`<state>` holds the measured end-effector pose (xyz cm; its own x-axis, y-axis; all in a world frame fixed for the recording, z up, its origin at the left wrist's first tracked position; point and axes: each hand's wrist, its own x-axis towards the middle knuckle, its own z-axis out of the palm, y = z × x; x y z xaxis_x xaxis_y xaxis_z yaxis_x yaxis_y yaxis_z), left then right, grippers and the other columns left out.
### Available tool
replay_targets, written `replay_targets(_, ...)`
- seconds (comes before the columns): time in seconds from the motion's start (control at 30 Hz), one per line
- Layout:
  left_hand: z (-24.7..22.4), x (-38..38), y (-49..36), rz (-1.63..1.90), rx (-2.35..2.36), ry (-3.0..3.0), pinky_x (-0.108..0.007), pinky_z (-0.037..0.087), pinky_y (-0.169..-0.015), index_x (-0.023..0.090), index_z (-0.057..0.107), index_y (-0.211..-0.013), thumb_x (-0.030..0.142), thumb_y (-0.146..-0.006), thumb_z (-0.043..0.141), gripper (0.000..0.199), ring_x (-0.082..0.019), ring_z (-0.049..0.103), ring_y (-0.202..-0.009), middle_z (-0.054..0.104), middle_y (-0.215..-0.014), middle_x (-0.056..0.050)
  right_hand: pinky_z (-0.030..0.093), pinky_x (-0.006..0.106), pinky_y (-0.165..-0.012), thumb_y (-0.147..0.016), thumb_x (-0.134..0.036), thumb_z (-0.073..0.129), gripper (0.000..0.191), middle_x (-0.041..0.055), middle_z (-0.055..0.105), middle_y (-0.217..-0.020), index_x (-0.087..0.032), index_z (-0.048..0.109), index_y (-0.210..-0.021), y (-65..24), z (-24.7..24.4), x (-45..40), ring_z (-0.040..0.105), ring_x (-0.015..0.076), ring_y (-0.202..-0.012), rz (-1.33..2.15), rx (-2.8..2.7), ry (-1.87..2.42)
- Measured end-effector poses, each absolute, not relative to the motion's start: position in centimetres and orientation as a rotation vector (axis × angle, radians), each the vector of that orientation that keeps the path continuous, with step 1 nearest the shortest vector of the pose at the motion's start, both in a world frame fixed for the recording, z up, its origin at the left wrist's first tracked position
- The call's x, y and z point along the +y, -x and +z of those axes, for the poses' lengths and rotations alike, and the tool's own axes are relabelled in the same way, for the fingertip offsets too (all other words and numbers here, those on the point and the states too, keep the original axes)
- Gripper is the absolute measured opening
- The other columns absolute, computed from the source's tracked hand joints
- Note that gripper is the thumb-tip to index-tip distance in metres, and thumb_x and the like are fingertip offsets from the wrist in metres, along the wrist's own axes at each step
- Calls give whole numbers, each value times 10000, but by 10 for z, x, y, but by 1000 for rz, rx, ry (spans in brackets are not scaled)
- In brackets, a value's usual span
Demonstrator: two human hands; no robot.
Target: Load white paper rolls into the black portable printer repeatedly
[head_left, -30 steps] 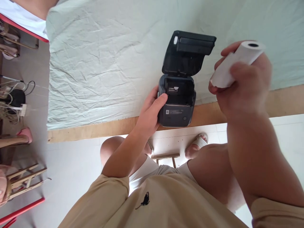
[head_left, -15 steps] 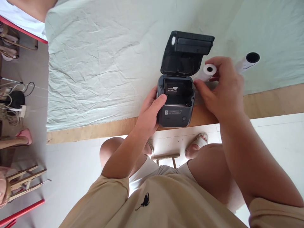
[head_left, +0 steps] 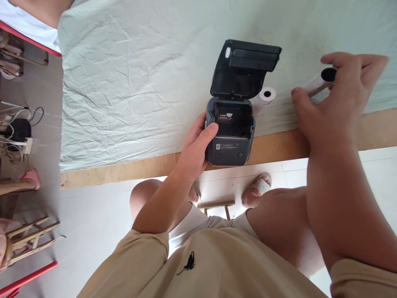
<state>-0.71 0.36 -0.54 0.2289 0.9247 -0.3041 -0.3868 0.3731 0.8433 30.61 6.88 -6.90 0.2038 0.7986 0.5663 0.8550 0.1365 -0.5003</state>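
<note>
My left hand (head_left: pixel 198 145) is closed on the left side of a dark grey portable label printer (head_left: pixel 231 151), its thumb over the rim of the paper bay. The printer's lid (head_left: pixel 245 70) stands raised, and the bay shows a small white label inside with no roll in it. Just right of the printer is a small white paper roll (head_left: pixel 266 96) with a dark core. Farther right, my right hand (head_left: pixel 336 93) is spread around a second roll (head_left: pixel 316 84), which has a wide black core. Its thumb and fingers are apart; whether they touch the roll is unclear.
A pale green cloth (head_left: pixel 133 91) covers the table, with a bare wooden edge (head_left: pixel 124 167) along my side. At the upper left is part of another person (head_left: pixel 40 10). Cables (head_left: pixel 14 142) and a wooden stool (head_left: pixel 31 238) are on the floor to the left.
My right hand has let go of the small paper roll beside the printer and moved right to the wide-core roll. My left hand and the printer stay in place.
</note>
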Motion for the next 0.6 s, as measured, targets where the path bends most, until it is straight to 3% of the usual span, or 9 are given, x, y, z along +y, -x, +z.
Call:
replay_targets(0.07, -6, 4, 7, 1020, 914, -715, -514, 753, -1146, 258, 776, -1308, 557, -996, 887, 445, -387, 823, -1441, 895, -1377, -82, 634, 585, -1006, -657, 13, 891, 799, 113, 597, -1360, -267, 707, -1382, -302, -69, 68, 706, 319, -1201, 39, -1542, 1782)
replay_targets(0.17, -8, 4, 8, 1032, 912, -722, -501, 756, -1136, 264, 791, -1273, 569, -990, 895, 430, -383, 824, -1442, 903, -1356, -70, 657, 483, -938, -701, 55, 814, 933, 79, 703, -1300, -305, 613, -1538, -290, -60, 56, 759, 258, -1098, 233, -1556, 1663)
replay_targets(0.27, -9, 5, 8, 1035, 927, -741, -497, 756, -1135, 263, 800, -1253, 578, -981, 898, 428, -386, 817, -1452, 908, -1322, -67, 648, 429, -881, -841, 10, 750, 789, 83, 797, -1270, -308, 621, -1552, -282, -49, 47, 785, 225, -1023, 362, -1618, 1539)
replay_targets(0.33, -10, 5, 8, 1035, 925, -752, -507, 757, -1136, 260, 803, -1251, 590, -978, 899, 439, -392, 817, -1450, 907, -1315, -75, 637, 422, -861, -845, -7, 785, 674, 113, 811, -1299, -293, 734, -1453, -282, -44, 47, 776, 225, -1000, 336, -1677, 1574)
replay_targets(0.4, -10, 5, 8, 1041, 918, -752, -521, 756, -1143, 255, 803, -1236, 598, -982, 898, 438, -398, 818, -1451, 905, -1312, -85, 636, 426, -870, -792, -15, 868, 673, 126, 794, -1307, -290, 808, -1403, -283, -41, 51, 769, 228, -1002, 289, -1708, 1632)
replay_targets(0.6, -9, 5, 7, 1040, 947, -768, -535, 737, -1190, 251, 797, -1228, 574, -1000, 869, 402, -394, 778, -1516, 900, -1315, -96, 634, 423, -885, -764, 6, 892, 799, 112, 760, -1286, -298, 784, -1495, -285, -51, 57, 754, 212, -988, 251, -1650, 1647)
